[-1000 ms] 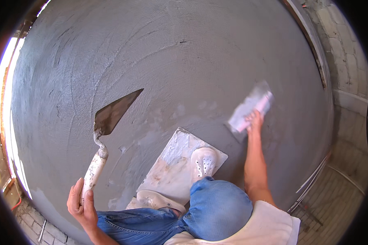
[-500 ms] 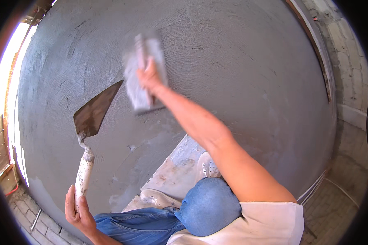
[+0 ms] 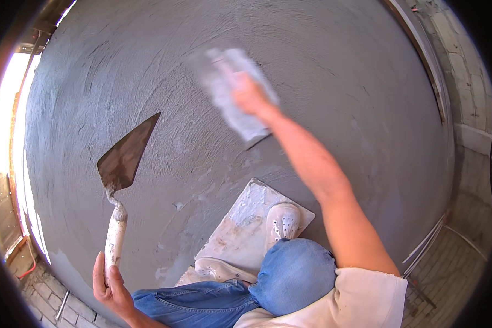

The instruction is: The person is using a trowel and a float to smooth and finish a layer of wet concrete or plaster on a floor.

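Observation:
My right hand point(image 3: 251, 97) is closed around the handle of a plastering float point(image 3: 238, 117), whose pale, cement-smeared back faces me; motion blurs it. Its plate lies against a broad grey surface of wet cement point(image 3: 355, 136) marked with curved strokes. At the lower left, my left hand point(image 3: 112, 292) grips a pointed trowel point(image 3: 127, 156) by its whitish, cement-spotted handle. The trowel's brown-grey blade points up and to the right, held apart from the float.
My feet in pale perforated clogs point(image 3: 284, 220) rest on a stained board point(image 3: 240, 218) over the cement. A long strip point(image 3: 421, 52) edges the surface at right, beside a block wall point(image 3: 462, 71). Bricks point(image 3: 65, 306) border the lower left, with thin pale rods point(image 3: 425, 243) at lower right.
My right hand has swept the float to the right, its plate now tilted more. The left hand and trowel have barely moved. More of the board shows.

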`<state>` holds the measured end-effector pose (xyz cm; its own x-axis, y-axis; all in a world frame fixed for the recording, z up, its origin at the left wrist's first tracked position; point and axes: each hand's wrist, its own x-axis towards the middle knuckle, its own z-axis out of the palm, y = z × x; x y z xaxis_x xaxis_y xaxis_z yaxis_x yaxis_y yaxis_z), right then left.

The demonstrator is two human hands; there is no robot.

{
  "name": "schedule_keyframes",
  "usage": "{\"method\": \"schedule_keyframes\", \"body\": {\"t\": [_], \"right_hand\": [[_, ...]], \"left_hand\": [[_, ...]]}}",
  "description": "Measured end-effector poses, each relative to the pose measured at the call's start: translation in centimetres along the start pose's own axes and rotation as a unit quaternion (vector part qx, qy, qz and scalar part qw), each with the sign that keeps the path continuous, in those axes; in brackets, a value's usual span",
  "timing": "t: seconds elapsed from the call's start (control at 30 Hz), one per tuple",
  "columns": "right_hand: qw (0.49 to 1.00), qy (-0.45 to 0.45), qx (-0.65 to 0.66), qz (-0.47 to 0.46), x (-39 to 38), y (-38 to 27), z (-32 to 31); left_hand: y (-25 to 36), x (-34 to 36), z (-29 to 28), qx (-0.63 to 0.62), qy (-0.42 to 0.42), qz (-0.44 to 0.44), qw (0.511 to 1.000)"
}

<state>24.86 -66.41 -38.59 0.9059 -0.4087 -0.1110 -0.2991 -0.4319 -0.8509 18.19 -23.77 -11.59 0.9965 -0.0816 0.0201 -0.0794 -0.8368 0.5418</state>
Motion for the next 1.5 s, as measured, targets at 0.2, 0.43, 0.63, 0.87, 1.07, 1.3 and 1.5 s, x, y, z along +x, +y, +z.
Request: {"method": "schedule_keyframes", "body": {"t": [0.2, 0.43, 0.63, 0.87, 1.07, 1.3, 1.5], "right_hand": [[0.937, 0.295, 0.062, 0.177, -10.9, 16.5, -12.6], [0.763, 0.476, 0.270, 0.344, -34.5, 19.4, -14.6], [0.702, 0.497, 0.405, 0.310, -37.3, 18.4, -15.2], [0.803, 0.335, 0.428, 0.245, -15.0, 13.7, -11.7], [0.888, 0.178, 0.404, 0.128, 4.1, 5.7, 1.3], [0.973, -0.072, 0.215, -0.040, 1.1, -1.7, 22.6], [0.902, -0.403, 0.074, -0.137, -8.4, -8.4, 24.7]], "left_hand": [[0.6, 0.8, 0.5, -0.043, -0.021, -0.001, 0.999], [0.8, 1.5, 0.1, -0.055, -0.051, 0.022, 0.997], [0.3, 1.6, 0.0, -0.010, -0.050, 0.057, 0.997], [0.8, 1.3, -0.4, -0.027, -0.051, 0.008, 0.998], [-0.2, 0.6, 0.0, -0.010, -0.032, -0.003, 0.999], [-0.8, -0.5, 1.1, -0.004, 0.031, -0.028, 0.999], [-1.3, -1.0, 0.8, 0.002, 0.066, -0.022, 0.998]]}}
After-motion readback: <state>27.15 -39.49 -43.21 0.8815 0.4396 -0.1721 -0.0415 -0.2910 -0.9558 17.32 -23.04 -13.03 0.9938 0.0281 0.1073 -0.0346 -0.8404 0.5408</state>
